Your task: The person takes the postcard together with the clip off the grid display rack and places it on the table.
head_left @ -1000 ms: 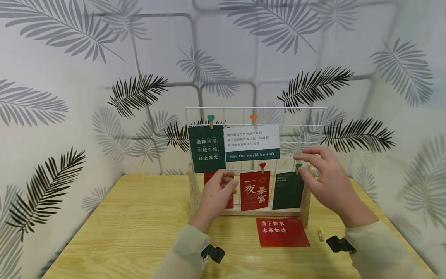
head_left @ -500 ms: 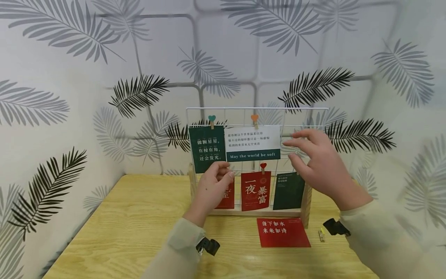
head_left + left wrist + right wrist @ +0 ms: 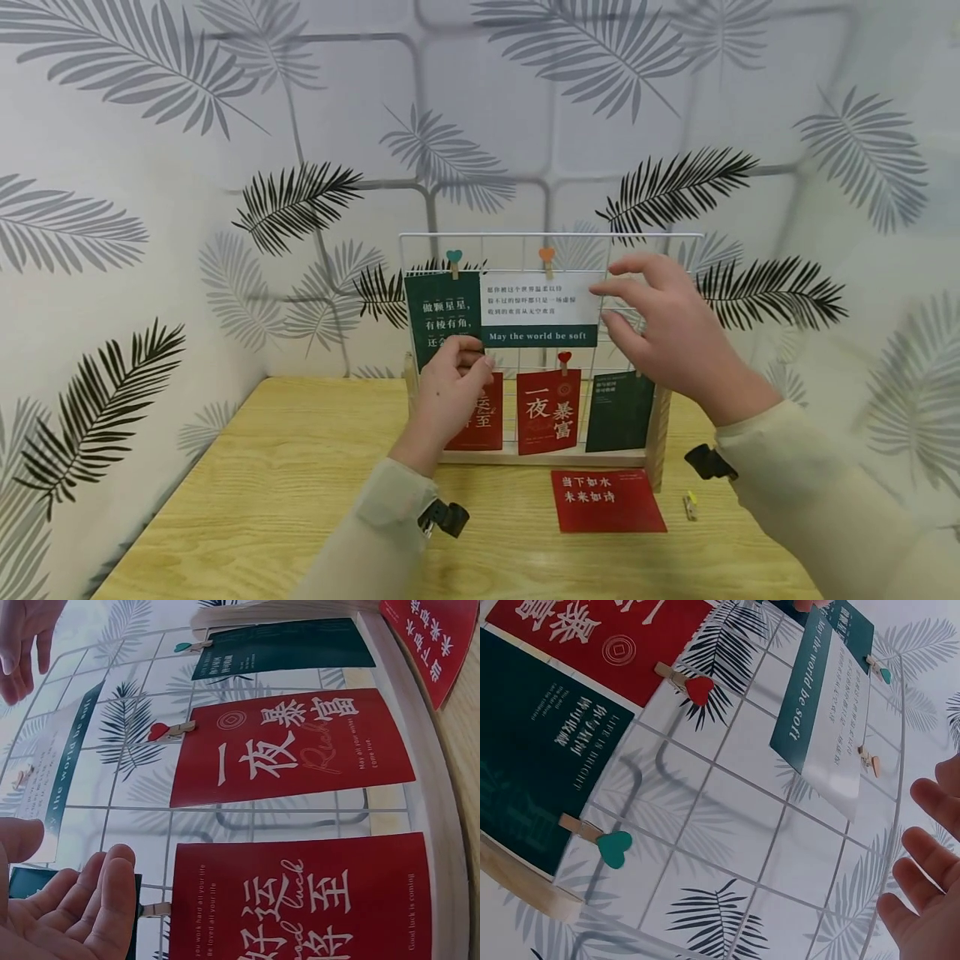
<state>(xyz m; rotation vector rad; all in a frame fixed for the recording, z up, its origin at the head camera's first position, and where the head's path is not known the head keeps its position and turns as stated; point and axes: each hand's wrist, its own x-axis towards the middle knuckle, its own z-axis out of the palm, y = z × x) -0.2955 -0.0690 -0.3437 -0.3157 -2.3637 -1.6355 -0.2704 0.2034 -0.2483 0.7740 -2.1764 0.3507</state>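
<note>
On a white wire grid rack (image 3: 652,236) hang several cards held by small wooden pegs with heart tops. My left hand (image 3: 448,392) is in front of the lower end of the dark green card (image 3: 442,292), its fingers loosely bent; whether they touch it I cannot tell. Beneath is a red card (image 3: 300,900), partly hidden by that hand in the head view. My right hand (image 3: 671,333), fingers spread and holding nothing, is beside the right edge of the white-and-green card (image 3: 536,312). An orange heart peg (image 3: 547,257) clips that card's top; the right wrist view shows a gap between hand and card.
A red card (image 3: 543,412) and another green card (image 3: 618,412) hang in the lower row. On the wooden table (image 3: 262,500) in front lie a loose red card (image 3: 607,502) and a peg with a yellow top (image 3: 690,506). Leaf-patterned walls stand behind and at both sides.
My right hand has moved up and left, from the lower green card's peg to the white-and-green card's edge. My left hand has shifted slightly up and left, uncovering more of the red card.
</note>
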